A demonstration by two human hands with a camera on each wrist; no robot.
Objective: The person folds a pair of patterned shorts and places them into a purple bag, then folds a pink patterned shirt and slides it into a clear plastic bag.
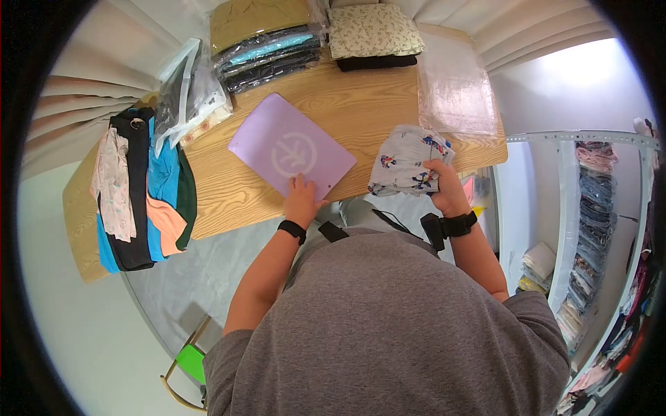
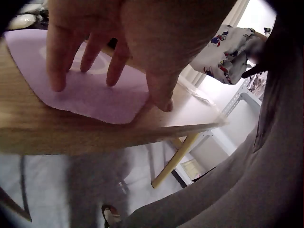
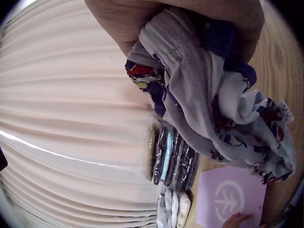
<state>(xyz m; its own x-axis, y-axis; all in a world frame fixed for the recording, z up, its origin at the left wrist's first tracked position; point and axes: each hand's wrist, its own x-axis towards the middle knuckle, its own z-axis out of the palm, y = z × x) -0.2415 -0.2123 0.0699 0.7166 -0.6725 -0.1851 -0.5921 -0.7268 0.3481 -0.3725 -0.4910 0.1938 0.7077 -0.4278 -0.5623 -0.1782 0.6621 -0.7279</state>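
A flat purple sheet (image 1: 295,149) with a pale round emblem lies on the wooden table. My left hand (image 1: 302,201) rests on its near edge; in the left wrist view the spread fingers (image 2: 114,71) touch the sheet (image 2: 95,102). At the right, my right hand (image 1: 449,191) grips a folded light grey garment (image 1: 402,163) with red and blue figures, held up near the table's front edge. The right wrist view shows that garment (image 3: 190,95) bunched and hanging from the right hand (image 3: 128,19), its fingertips partly hidden by cloth.
Bagged folded clothes (image 1: 267,52) and a patterned folded cloth (image 1: 374,31) stand at the back of the table (image 1: 229,201). Clear plastic bags (image 1: 456,90) lie at the back right. Clothes (image 1: 149,180) drape over the left end. A shelf rack (image 1: 565,229) stands at the right.
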